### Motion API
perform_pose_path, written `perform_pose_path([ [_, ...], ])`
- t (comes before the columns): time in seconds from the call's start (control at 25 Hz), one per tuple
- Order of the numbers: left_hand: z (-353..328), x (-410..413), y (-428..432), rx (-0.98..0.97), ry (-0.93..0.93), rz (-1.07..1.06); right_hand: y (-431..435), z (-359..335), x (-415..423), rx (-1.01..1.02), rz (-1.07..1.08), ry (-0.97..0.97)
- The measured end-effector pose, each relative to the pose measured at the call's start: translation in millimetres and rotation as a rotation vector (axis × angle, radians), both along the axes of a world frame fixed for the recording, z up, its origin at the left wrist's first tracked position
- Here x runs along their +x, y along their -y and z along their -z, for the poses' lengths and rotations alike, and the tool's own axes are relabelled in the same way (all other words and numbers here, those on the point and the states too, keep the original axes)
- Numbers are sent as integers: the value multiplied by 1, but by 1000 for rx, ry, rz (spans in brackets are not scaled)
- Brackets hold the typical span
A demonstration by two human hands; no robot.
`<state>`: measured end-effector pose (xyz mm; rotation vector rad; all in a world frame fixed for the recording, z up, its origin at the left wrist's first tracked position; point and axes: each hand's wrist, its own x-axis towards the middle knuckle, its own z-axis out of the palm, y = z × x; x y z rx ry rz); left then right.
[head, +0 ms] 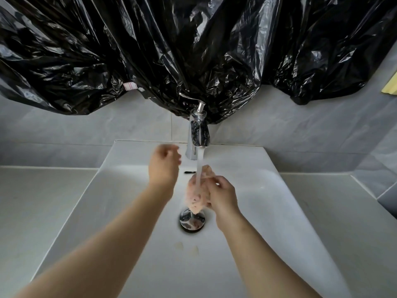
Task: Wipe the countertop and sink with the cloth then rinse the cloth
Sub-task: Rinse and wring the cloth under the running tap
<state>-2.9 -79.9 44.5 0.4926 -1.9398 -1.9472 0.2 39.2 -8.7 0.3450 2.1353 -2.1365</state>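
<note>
A pale pink cloth [197, 190] hangs bunched under the running water stream [199, 166] from the chrome faucet [198, 134], above the chrome drain [192, 220] of the white sink [268, 211]. My right hand [222, 194] grips the cloth from its right side. My left hand [164, 166] hovers to the left of the faucet, blurred, fingers loosely curled and holding nothing. The white countertop [32, 201] runs on both sides of the sink.
Black plastic sheeting [171, 50] covers the wall above and drapes over the faucet's top. Grey wall tiles [300, 130] stand behind the sink. A yellow item [390, 88] shows at the right edge. Faint brownish stains [187, 248] mark the basin near me.
</note>
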Motion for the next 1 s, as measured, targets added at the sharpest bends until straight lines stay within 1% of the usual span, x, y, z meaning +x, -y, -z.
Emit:
perform_pose_path([
  [0.04, 17, 7, -2, -37, 83, 119, -1, 0, -1, -20, 10, -7],
  [0.12, 39, 17, -7, -3, 206, 476, -3, -3, -2, -73, -2, -15],
  [0.16, 43, 18, -9, 22, 229, 540, -5, -5, -2, -46, -11, -33],
  [0.24, 40, 16, -9, -30, 245, 436, -9, -8, -7, 104, -10, -105],
  [0.32, 37, 13, -10, -196, 272, 361, -12, -12, -11, 246, -8, -170],
  [0.36, 37, 11, -10, -262, 270, 366, -13, -14, -11, 288, -19, -198],
  [0.44, 37, 12, -9, -315, 190, 441, -11, -18, -10, 354, -79, -242],
  [0.48, 38, 13, -8, -325, 111, 494, -10, -21, -9, 385, -115, -265],
  [0.52, 40, 12, -6, -380, 46, 531, -10, -23, -8, 406, -146, -283],
  [0.56, 42, 10, -4, -479, 12, 520, -10, -24, -7, 408, -166, -297],
  [0.64, 45, 6, 4, -647, 33, 376, -13, -29, -6, 376, -169, -299],
  [0.68, 46, 7, 7, -675, 58, 308, -14, -31, -7, 358, -164, -296],
  [0.72, 45, 7, 7, -656, 55, 285, -15, -34, -8, 352, -166, -303],
  [0.76, 43, 8, 6, -607, 15, 312, -16, -36, -9, 371, -181, -311],
  [0.84, 36, 7, -1, -488, -53, 427, -13, -37, -11, 462, -246, -314],
  [0.92, 32, 3, -5, -495, -1, 467, -12, -37, -9, 490, -236, -319],
  [1.0, 34, -3, -1, -505, 114, 553, -14, -39, -7, 380, -147, -338],
])
